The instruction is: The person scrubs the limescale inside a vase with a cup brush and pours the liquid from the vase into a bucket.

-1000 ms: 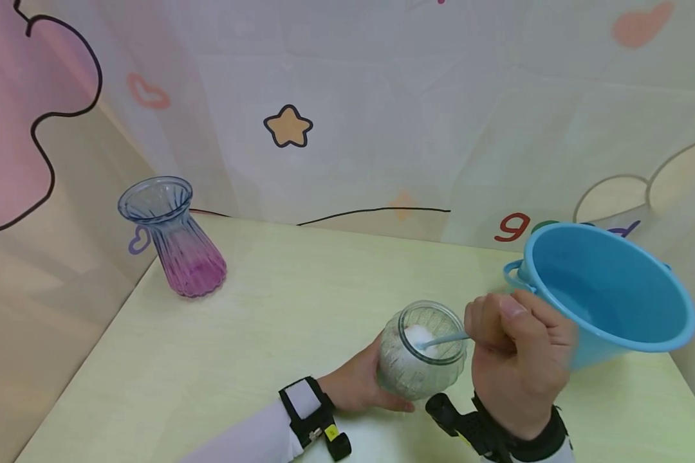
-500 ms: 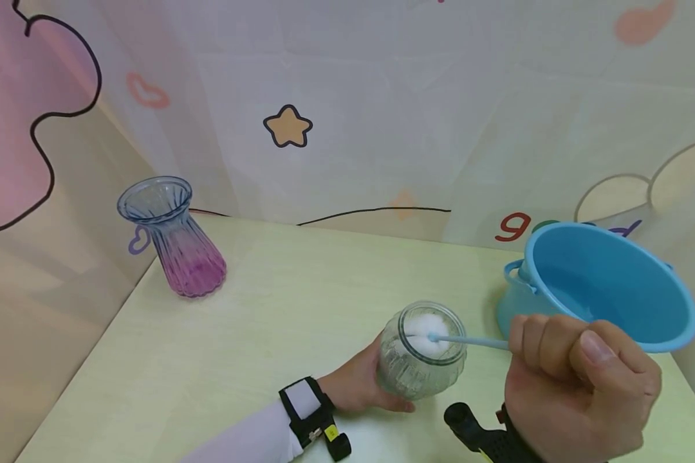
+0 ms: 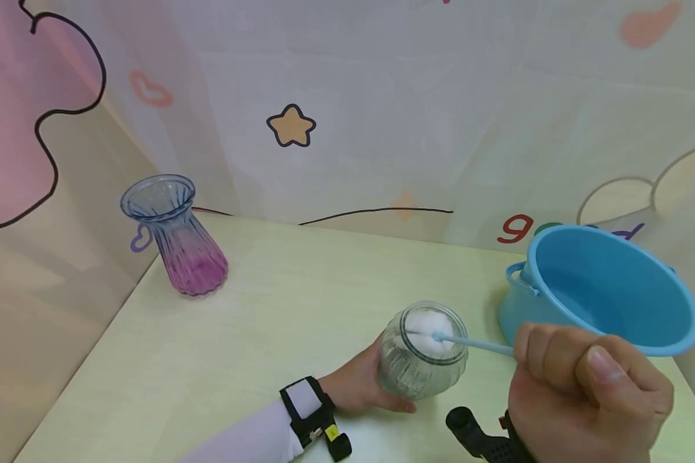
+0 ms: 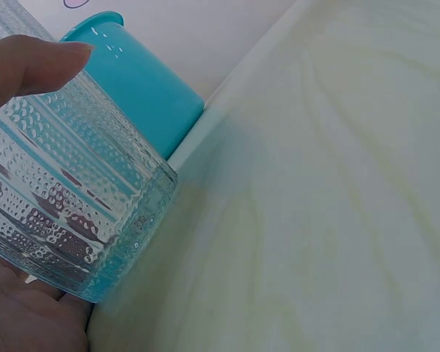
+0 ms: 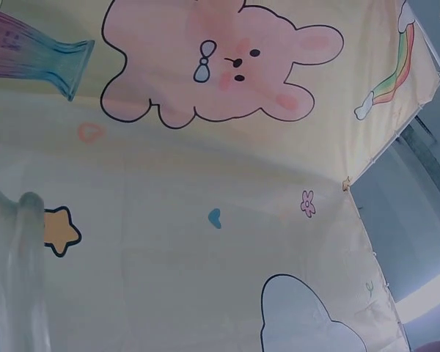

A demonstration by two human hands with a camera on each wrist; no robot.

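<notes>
A ribbed clear glass jar stands tilted, its open mouth facing up toward the head camera. My left hand holds it from the left side, with the thumb across the glass in the left wrist view. In the jar's mouth sits the white, sponge-like head of a bottle brush. Its thin light-blue handle runs out over the rim to my right hand, whose curled fingers grip the far end. At the left edge of the right wrist view, the jar's glass shows blurred.
Behind my right hand is a light-blue bucket, partly covered by the hand. A blue-to-pink glass vase stands at the back left of the pale table. A printed cloth closes off the back.
My right hand has moved right and down, drawing the brush handle out with it. The white head now fills more of the jar's mouth. My left hand stays on the jar.
</notes>
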